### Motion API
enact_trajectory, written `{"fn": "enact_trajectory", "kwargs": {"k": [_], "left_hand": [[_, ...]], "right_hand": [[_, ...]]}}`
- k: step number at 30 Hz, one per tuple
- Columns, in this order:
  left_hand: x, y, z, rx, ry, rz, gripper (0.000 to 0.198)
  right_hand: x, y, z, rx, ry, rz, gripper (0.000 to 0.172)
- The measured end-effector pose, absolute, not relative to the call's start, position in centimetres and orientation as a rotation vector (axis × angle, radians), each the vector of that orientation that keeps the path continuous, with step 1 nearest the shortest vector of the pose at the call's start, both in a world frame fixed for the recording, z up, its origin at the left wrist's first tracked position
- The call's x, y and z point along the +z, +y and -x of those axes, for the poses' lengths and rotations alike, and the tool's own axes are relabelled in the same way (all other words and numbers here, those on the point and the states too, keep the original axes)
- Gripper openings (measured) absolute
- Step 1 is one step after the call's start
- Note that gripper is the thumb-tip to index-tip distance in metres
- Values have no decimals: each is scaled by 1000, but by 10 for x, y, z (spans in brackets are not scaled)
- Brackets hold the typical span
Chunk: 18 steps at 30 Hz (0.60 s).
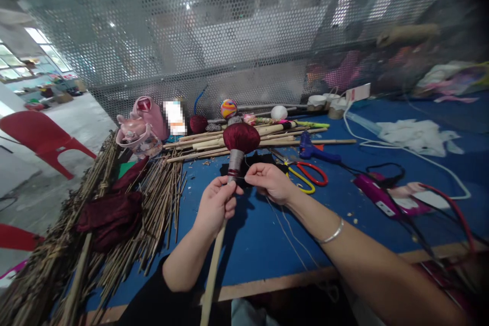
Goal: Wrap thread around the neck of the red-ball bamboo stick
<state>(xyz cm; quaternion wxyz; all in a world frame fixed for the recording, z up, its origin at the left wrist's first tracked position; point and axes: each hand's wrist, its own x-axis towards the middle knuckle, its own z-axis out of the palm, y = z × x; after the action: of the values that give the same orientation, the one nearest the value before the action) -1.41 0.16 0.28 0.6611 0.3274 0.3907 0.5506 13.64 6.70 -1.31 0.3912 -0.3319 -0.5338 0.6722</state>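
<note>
My left hand (218, 202) is closed around a pale wooden stick (212, 275) just under its wrapped head. The stick's top carries a rounded dark red fabric bundle (241, 137), with grey thread (236, 159) wound round its neck. Below the grey winding a dark red edge of cloth shows. At the right side of the neck, my right hand (269, 182) pinches the thread between thumb and fingertips. Loose thread ends (290, 237) hang down from below this hand toward the table's front edge. The fingertips of both hands are close together.
Dry twigs (160, 204) and dark red cloth (110, 216) lie left. Behind are wooden sticks (206, 143) and a pink pot (139, 142). Red-handled scissors (313, 173), yellow-handled scissors (303, 183), a blue glue gun (317, 153) and a purple corded tool (376, 196) lie right. A perforated metal panel (214, 35) rises behind.
</note>
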Motion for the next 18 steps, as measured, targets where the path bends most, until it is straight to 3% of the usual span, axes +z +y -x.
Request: {"fn": "enact_trajectory", "kwargs": {"k": [11,18], "left_hand": [[8,-3,10,1167,844,-733,26],[4,-4,10,1206,858,-742,38]], "right_hand": [[-19,63,-127,1830,-1333,698,37],[-18,68,-133,1598,-1492,795,29]]}}
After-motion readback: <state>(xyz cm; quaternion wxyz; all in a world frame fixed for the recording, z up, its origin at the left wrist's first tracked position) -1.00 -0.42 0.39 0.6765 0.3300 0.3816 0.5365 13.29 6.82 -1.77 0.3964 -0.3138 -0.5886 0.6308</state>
